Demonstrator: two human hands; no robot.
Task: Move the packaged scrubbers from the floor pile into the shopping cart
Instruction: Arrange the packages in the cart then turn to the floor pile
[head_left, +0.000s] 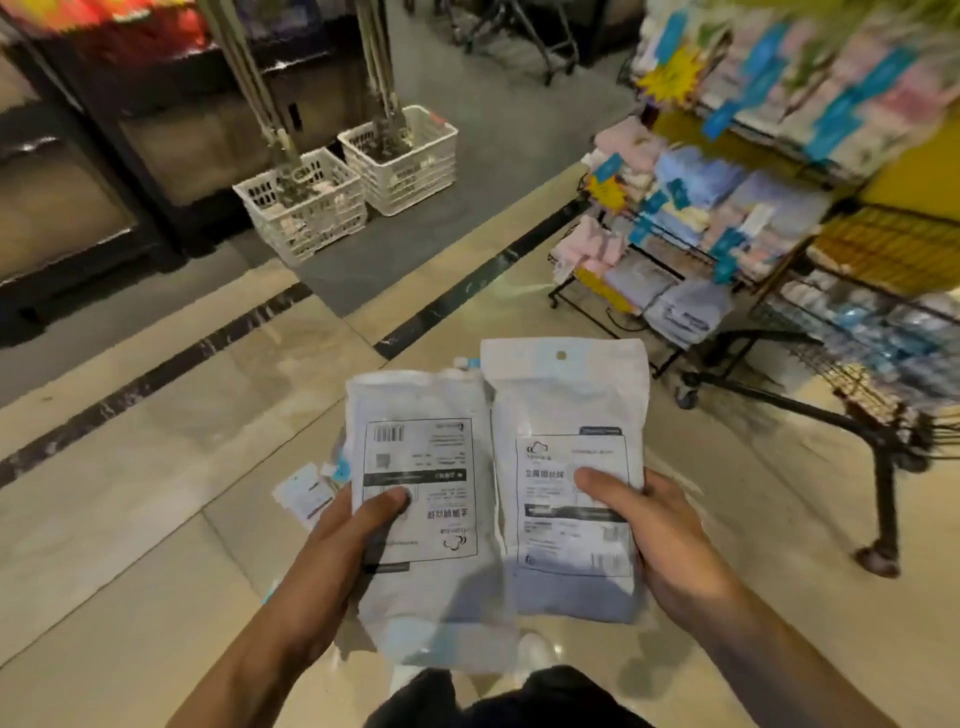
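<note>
Mid-carry: left hand (358, 525) is gripping one scrubber pack (423, 499), right hand (654, 525) gripping another pack (569, 467). Probably swinging right toward the shopping cart (857, 374) next.

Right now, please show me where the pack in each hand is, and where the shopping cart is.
Left pack (431, 467): head view, on its printed label.
Right pack (563, 395): head view, on the plain upper part.
Shopping cart (883, 364): head view, on the wire basket at right.

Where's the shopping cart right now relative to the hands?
In the head view, the shopping cart stands at the right edge, ahead and right of the right hand, just below the towel rack.
</note>
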